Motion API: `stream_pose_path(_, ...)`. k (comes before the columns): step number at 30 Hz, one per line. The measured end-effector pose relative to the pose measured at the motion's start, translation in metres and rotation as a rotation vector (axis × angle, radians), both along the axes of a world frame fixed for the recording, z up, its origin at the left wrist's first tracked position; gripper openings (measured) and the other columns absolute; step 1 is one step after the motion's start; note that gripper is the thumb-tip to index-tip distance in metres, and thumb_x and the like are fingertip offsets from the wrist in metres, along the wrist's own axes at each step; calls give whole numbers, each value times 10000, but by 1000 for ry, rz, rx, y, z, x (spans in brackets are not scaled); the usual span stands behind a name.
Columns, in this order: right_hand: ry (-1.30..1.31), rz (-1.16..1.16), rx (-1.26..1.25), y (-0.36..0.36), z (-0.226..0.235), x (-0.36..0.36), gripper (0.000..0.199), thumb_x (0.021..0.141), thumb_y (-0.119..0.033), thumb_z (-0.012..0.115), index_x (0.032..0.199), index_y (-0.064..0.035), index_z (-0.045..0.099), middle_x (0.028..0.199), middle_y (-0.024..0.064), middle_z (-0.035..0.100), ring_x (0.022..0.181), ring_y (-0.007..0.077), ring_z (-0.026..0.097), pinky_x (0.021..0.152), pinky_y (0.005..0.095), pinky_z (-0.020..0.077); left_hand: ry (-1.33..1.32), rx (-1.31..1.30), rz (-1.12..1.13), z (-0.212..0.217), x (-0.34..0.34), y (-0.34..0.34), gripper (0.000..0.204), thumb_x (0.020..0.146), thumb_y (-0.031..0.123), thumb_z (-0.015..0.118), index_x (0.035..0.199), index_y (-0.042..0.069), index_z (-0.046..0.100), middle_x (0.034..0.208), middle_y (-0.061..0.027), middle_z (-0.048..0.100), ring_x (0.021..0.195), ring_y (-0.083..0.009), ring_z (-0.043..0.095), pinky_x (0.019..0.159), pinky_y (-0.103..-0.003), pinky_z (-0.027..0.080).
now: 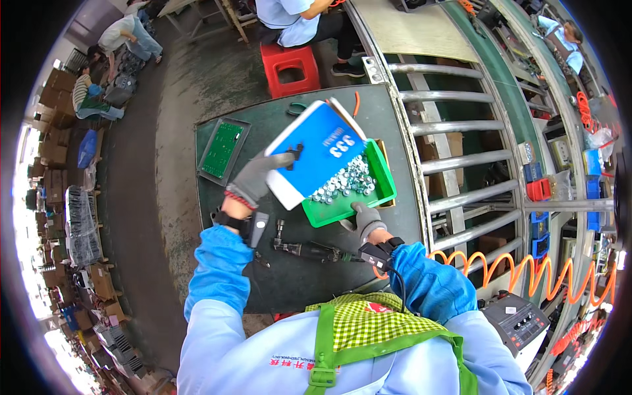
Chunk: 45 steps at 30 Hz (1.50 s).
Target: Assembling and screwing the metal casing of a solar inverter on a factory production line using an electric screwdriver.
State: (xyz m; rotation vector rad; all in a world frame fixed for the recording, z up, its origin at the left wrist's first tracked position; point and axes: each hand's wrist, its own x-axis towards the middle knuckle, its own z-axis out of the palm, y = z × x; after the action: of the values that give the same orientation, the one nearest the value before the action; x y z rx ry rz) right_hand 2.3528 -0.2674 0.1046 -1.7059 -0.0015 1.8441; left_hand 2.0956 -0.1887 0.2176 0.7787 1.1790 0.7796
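Note:
My left hand [253, 179], in a grey glove, grips the near left edge of a blue-and-white cardboard box [315, 148]. The box is tilted over a green plastic bin [327, 215]. Small shiny metal fasteners [343, 181], perhaps nuts, lie heaped in the bin beside the box's lower edge. At the thumb of my left hand a small black piece [295, 155] shows against the blue face. My right hand [366, 222], also gloved, pinches the near rim of the bin, thumb and fingers closed on it.
On the dark bench top, a green circuit board [222, 151] sits in a tray at left, and a black power screwdriver [313, 250] lies near me. Green-handled pliers [297, 108] lie behind the box. To the right run metal rollers [464, 127] and an orange coiled hose [526, 273]. A red stool [289, 69] stands beyond.

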Motion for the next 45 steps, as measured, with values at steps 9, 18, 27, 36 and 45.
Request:
stream_pose_path(9,76,96,79,9,-54,22,283,950,-294,525,970,-12,526,849,160,646,623,269,662,503,363,574,-89,61,-408,-84,67,38,383,826,213,688,1157,32,623,1027,-28,648,910,-121,586,811,-286,471)
stream_pose_path(18,94,417,57,-9,9,37,249,937,-342,545,980,-97,544,878,116,657,699,213,673,581,350,573,-158,-107,-494,-144,70,53,391,846,144,679,1206,6,608,1123,-77,672,951,-150,611,856,-298,484)
stream_pose_path(27,204,615,108,-25,69,43,347,964,-374,519,1112,-61,548,1002,96,648,821,213,660,738,333,545,988,392,-458,-98,94,32,610,731,360,723,1203,6,567,1111,-214,638,1047,-361,610,908,-413,479)
stream_pose_path(36,253,821,288,-49,155,40,467,993,-354,467,1285,9,507,1084,156,638,936,225,640,805,326,525,1112,344,335,-139,-18,-81,514,805,344,653,1227,67,559,1180,-200,608,1109,-380,570,938,-457,465)
stream_pose_path(45,306,968,372,-92,167,84,496,990,-339,468,1343,11,456,1234,126,582,1071,211,572,897,365,477,534,207,275,-225,71,-98,696,942,538,451,1304,-54,493,1284,-288,543,1185,-427,532,989,-444,433)
